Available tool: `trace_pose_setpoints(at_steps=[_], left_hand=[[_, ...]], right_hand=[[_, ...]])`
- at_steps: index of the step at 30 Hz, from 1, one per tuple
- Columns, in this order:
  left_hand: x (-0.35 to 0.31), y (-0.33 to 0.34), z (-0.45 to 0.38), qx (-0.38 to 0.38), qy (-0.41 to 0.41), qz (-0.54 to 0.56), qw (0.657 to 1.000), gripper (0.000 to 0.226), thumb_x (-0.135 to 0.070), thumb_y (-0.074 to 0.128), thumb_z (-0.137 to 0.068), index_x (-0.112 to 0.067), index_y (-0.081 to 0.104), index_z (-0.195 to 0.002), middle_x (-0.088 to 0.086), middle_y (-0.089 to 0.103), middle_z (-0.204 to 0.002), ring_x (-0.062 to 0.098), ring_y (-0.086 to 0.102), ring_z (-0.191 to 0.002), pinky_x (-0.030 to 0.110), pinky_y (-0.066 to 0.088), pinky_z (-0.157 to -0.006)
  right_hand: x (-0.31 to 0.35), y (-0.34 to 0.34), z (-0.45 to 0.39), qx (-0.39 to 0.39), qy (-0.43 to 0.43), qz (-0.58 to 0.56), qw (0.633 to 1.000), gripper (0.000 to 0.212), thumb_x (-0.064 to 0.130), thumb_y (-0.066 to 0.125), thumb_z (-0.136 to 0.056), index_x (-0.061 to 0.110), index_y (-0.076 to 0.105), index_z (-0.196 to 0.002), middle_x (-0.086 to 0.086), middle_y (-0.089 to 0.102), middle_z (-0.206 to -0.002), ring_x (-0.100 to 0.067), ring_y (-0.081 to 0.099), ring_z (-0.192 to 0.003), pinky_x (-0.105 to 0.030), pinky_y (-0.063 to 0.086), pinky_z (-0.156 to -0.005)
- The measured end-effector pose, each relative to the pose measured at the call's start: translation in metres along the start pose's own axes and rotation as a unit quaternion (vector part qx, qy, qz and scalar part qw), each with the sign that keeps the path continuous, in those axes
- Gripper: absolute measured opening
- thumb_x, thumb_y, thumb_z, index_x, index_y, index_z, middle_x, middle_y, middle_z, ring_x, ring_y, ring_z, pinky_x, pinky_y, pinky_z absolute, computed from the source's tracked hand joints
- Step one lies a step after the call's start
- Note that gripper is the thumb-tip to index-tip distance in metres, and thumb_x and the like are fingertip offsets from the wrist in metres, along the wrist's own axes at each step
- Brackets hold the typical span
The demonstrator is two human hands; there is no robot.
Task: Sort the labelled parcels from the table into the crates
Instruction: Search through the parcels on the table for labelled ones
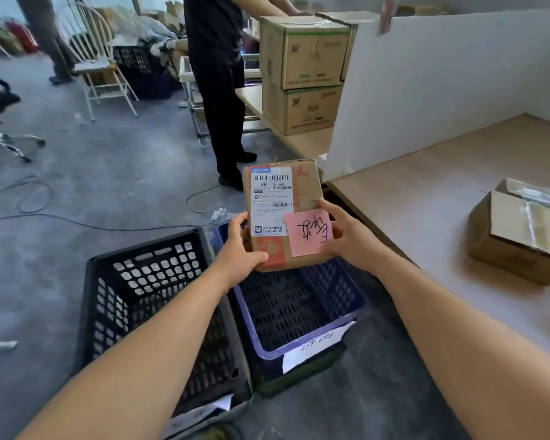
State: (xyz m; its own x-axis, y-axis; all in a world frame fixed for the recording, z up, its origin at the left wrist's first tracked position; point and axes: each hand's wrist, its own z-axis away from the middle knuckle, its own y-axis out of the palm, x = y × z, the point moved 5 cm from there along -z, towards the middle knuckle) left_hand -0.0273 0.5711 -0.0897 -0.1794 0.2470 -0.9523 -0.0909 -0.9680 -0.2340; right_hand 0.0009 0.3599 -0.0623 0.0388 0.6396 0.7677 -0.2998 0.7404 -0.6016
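— While you stand at the smooth tan table [426, 192], what sits biggest below you?
— Two lattice-walled plastic crates side by side on the rough grey floor: a black crate [146, 300] on your left and a blue crate [299, 309], each with a paper tag on its near wall; the writing is too blurred to read.
— And the parcel [283, 214]?
— It is a flat brown cardboard box held above the blue crate. Your left hand [242, 258] grips its lower left edge with curled fingers, and your right hand [346, 236] clasps its right side. It carries a white barcode label and a pink note [308, 231] with handwriting.
— Anything cut off?
— A taped carton [518, 236] on the table runs past the right frame edge.
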Motion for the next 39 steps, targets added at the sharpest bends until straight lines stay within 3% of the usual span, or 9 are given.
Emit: trace_pose_setpoints(at_steps=[2,4,8,14,18,23,27,33,39], left_hand=[[0.006,-0.026,-0.003,-0.010,0.003,-0.009,1.000,0.081,0.003,0.062,-0.087,-0.024,0.014,-0.146,-0.010,0.038,-0.129,-0.003,0.049,-0.094,0.014,0.044,-0.072],[0.016,-0.052,-0.006,-0.019,0.002,-0.017,1.000,0.081,0.002,0.063,-0.087,-0.024,0.015,-0.146,-0.010,0.036,-0.130,0.003,0.048,-0.104,0.013,0.042,-0.070],[0.039,-0.099,-0.011,-0.029,-0.012,-0.018,0.999,0.084,0.000,0.064,-0.087,-0.027,0.014,-0.147,-0.004,0.032,-0.147,0.013,0.042,-0.126,0.016,0.042,-0.078],[0.070,-0.154,-0.010,-0.037,-0.039,-0.005,0.999,0.084,0.003,0.060,-0.088,-0.032,0.013,-0.147,-0.009,0.034,-0.144,0.000,0.049,-0.104,0.007,0.043,-0.061],[0.092,-0.173,-0.011,-0.061,-0.060,-0.007,0.996,0.089,0.004,0.061,-0.087,-0.037,0.011,-0.148,-0.002,0.035,-0.150,0.006,0.046,-0.113,0.012,0.041,-0.068],[0.120,-0.185,-0.008,-0.093,-0.094,-0.004,0.991,0.091,0.003,0.062,-0.086,-0.040,0.011,-0.148,-0.006,0.033,-0.151,-0.007,0.048,-0.101,0.013,0.040,-0.068],[0.153,-0.202,-0.004,-0.123,-0.135,-0.024,0.983,0.091,0.003,0.060,-0.087,-0.039,0.009,-0.149,-0.011,0.036,-0.144,0.001,0.042,-0.111,0.013,0.040,-0.070],[0.218,-0.223,0.003,-0.139,-0.202,-0.040,0.969,0.095,0.004,0.060,-0.085,-0.044,0.007,-0.148,-0.013,0.042,-0.143,-0.001,0.058,-0.089,0.038,0.054,-0.084],[0.297,-0.236,0.006,-0.123,-0.247,-0.027,0.961,0.094,0.001,0.063,-0.085,-0.042,0.008,-0.148,-0.023,0.040,-0.124,-0.006,0.051,-0.086,0.017,0.043,-0.067]], right_hand=[[0.016,0.020,-0.012,0.004,-0.001,-0.002,1.000,0.087,0.003,0.061,-0.089,0.045,0.016,-0.150,0.004,0.058,-0.128,-0.005,0.061,-0.096,-0.026,0.056,-0.070],[0.030,0.041,-0.024,0.008,0.001,0.000,1.000,0.086,0.002,0.061,-0.089,0.044,0.016,-0.150,0.004,0.058,-0.130,-0.005,0.059,-0.098,-0.019,0.049,-0.063],[0.055,0.080,-0.047,0.017,-0.005,0.024,1.000,0.084,0.006,0.061,-0.091,0.045,0.015,-0.150,0.006,0.059,-0.129,-0.001,0.060,-0.092,-0.020,0.052,-0.067],[0.079,0.135,-0.069,0.049,-0.008,0.026,0.998,0.087,0.006,0.062,-0.090,0.047,0.013,-0.150,0.009,0.060,-0.125,-0.004,0.061,-0.093,-0.027,0.053,-0.079],[0.083,0.160,-0.085,0.080,-0.008,0.020,0.997,0.089,0.004,0.062,-0.089,0.049,0.013,-0.149,0.010,0.058,-0.130,-0.001,0.059,-0.096,-0.023,0.053,-0.075],[0.081,0.191,-0.108,0.112,-0.003,0.013,0.994,0.086,0.005,0.061,-0.090,0.051,0.016,-0.148,0.011,0.061,-0.124,0.000,0.060,-0.095,-0.016,0.049,-0.061],[0.077,0.234,-0.125,0.146,-0.007,0.009,0.989,0.084,0.006,0.060,-0.091,0.048,0.017,-0.149,0.008,0.061,-0.126,-0.007,0.061,-0.098,-0.026,0.057,-0.075],[0.056,0.309,-0.139,0.191,0.015,0.012,0.981,0.084,0.007,0.058,-0.092,0.051,0.014,-0.148,0.007,0.060,-0.129,-0.010,0.065,-0.090,-0.027,0.055,-0.061],[0.021,0.384,-0.151,0.213,0.062,0.024,0.975,0.082,0.010,0.057,-0.094,0.051,0.012,-0.148,0.006,0.058,-0.130,-0.012,0.065,-0.087,-0.025,0.053,-0.058]])
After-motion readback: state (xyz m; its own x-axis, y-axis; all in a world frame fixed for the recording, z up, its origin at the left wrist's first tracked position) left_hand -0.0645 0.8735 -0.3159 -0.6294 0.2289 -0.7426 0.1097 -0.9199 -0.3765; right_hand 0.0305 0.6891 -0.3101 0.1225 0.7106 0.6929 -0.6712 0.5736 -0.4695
